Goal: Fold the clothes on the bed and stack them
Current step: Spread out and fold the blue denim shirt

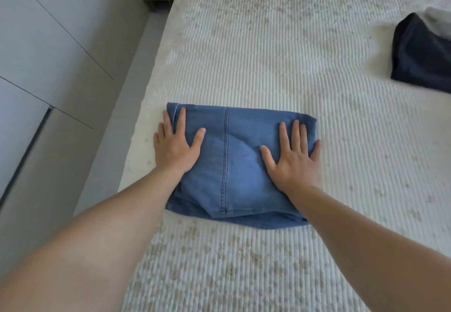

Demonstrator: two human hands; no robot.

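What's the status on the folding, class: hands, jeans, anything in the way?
Left hand and right hand flat, open, pressing folded blue jeans. Dark folded garment apart, far right. Nothing blocking.

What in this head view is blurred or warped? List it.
Head view: soft, even light; the jeans and both hands, left and right, are fairly sharp; the dark garment at the right edge is smeared; wide-angle bending curves the bed ribs.

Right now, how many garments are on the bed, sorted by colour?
Blue denim garment, folded, both hands flat on it: 1
Dark navy garment, folded, far right: 1
Pale grey fabric behind the navy one, mostly out of view: 1
Total: 3
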